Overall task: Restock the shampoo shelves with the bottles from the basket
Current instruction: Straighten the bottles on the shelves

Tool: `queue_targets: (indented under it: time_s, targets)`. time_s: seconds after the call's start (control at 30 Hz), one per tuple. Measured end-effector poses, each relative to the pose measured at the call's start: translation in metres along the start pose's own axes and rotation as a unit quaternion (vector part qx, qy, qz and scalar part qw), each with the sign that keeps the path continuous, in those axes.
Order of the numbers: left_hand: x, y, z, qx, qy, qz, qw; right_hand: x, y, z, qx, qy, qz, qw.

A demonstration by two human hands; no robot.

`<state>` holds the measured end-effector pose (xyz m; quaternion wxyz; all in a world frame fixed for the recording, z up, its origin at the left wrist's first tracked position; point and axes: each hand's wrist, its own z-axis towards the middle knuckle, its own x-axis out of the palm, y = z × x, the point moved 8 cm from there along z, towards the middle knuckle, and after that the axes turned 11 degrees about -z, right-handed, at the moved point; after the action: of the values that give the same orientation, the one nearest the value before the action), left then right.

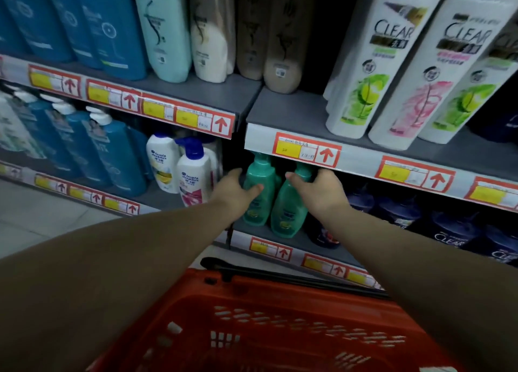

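Shelves (294, 111) are filling the background; left hand (234, 193) and right hand (322, 193) are reaching outstretched toward 12 o'clock, fingers clamping the left bottle (260, 175) and the right bottle (288, 212) respectively.

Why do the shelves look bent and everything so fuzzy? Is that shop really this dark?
Head view: the wide lens bows the shelf edge and tilts the CLEAR bottles; head view: slight blur softens price tags, the left hand and right hand gripping the green bottles; head view: dim light, deep shadow under shelves.
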<state>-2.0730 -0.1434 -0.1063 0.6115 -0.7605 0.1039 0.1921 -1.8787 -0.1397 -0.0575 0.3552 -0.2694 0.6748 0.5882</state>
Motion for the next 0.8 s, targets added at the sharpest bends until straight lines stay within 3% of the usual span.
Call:
queue_targets:
  time_s: [0.27,0.63,0.8]
  targets:
    - [0.012,0.013,0.016,0.024,-0.022,-0.056,0.998,0.008,0.004,0.001,-0.025,-0.056,-0.112,0.992]
    - [0.013,0.015,0.016,0.009,0.019,-0.060,0.998,0.011,0.000,0.005,0.027,-0.030,-0.067,0.997]
    - [-0.013,0.029,0.001,-0.029,0.003,0.011,1.000,0.006,-0.010,-0.010,0.036,-0.021,-0.024,0.999]
